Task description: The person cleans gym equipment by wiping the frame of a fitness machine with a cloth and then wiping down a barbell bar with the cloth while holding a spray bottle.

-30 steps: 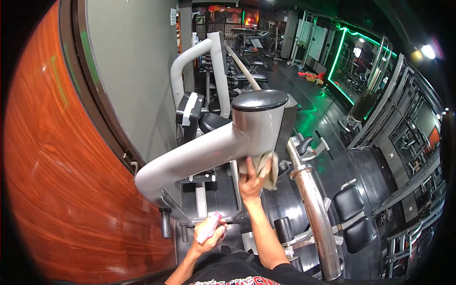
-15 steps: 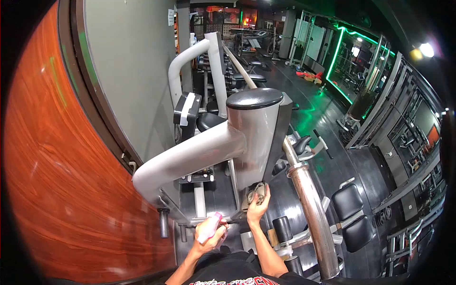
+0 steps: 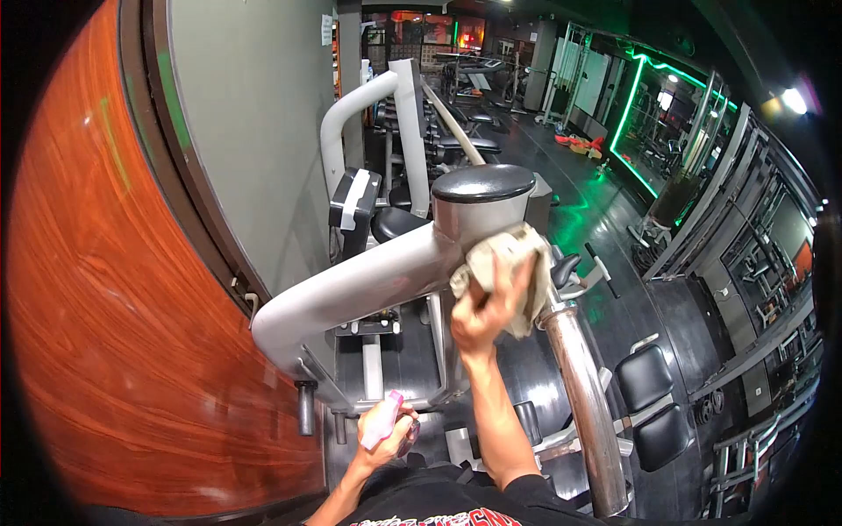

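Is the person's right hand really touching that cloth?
Touching. The head view shows the right hand with its fingers laid on the cloth, which shows around them.

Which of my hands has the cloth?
Your right hand has the cloth, up by the grey post; your left hand grips a bottle instead.

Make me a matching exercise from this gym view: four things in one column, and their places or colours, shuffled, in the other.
1. cloth
2. bottle
3. oval cap
4. light strip

A. glowing green
B. held in the left hand
C. black, on top of the grey post
D. at the right hand

Pairs: 1-D, 2-B, 3-C, 4-A.
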The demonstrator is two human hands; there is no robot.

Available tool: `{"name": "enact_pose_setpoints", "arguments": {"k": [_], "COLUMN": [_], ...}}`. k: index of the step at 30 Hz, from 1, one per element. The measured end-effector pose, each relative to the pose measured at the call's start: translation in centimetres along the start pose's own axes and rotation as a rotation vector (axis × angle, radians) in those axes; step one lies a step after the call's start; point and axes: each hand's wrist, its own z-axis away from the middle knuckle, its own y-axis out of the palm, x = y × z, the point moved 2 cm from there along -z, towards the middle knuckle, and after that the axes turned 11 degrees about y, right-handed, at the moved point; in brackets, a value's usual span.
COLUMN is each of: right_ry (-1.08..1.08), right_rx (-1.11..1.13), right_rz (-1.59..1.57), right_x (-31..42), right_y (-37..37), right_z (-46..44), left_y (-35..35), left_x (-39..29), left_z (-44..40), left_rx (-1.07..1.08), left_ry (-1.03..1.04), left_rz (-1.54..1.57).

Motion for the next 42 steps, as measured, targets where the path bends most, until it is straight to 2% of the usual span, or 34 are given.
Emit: {"name": "enact_pose_setpoints", "arguments": {"k": [1, 3, 11, 15, 19, 23, 24, 25, 27, 29, 33, 36, 38, 39, 42], "right_ry": [0.006, -0.041, -0.021, -0.065, -0.004, 0.14, 0.28, 0.283, 0.497, 0.46, 0.132, -0.051, -0.04, -0.053, -0.119], "right_rx": [0.047, 0.002, -0.017, 0.031, 0.221, 0.404, 0.477, 0.477, 0.46, 0.443, 0.147, 0.181, 0.282, 0.227, 0.284], "right_rz": [0.068, 0.085, 0.011, 0.095, 0.289, 0.372, 0.273, 0.276, 0.145, 0.156, 0.045, 0.112, 0.21, 0.183, 0.295], "right_x": [0.1, -0.1, -0.4, -2.2, -6.7, -9.8, -10.0, -10.1, -10.3, -9.8, -6.3, -2.3, 0.0, -0.2, -2.3], "right_y": [1.0, 1.5, 1.4, 0.7, -0.8, -3.9, -4.8, -5.6, -6.4, -6.6, -4.8, -2.7, -1.2, -0.8, -0.9], "right_z": [-0.7, -0.3, 0.3, 2.6, 9.7, 17.0, 18.1, 18.9, 19.4, 18.6, 12.6, 5.8, 3.3, 3.4, 6.1], "left_y": [0.0, 0.1, 0.2, 0.0, -0.6, -0.8, -0.7, -0.6, -0.4, 0.0, 0.3, -0.1, 0.1, 0.2, 0.3], "left_x": [-0.1, 0.0, 0.0, 0.3, 0.1, 0.9, 0.7, 0.6, 0.5, 0.0, -0.2, 0.1, -0.7, -1.0, -0.1], "left_z": [0.0, 0.1, 0.0, 0.3, 0.7, 1.4, 1.3, 1.4, 1.5, 1.4, 1.1, 1.0, 0.6, 0.5, 0.7], "left_rx": [0.001, 0.01, 0.046, 0.052, 0.083, 0.012, 0.017, 0.022, 0.041, 0.042, 0.06, 0.057, 0.052, 0.052, 0.029], "left_ry": [0.002, -0.006, -0.011, -0.02, -0.017, 0.017, -0.003, -0.022, -0.01, -0.076, -0.061, 0.092, 0.045, -0.001, 0.02], "left_rz": [0.011, 0.018, 0.001, -0.06, -0.095, -0.076, -0.058, -0.041, -0.069, -0.05, -0.063, -0.186, -0.149, -0.111, -0.1]}}
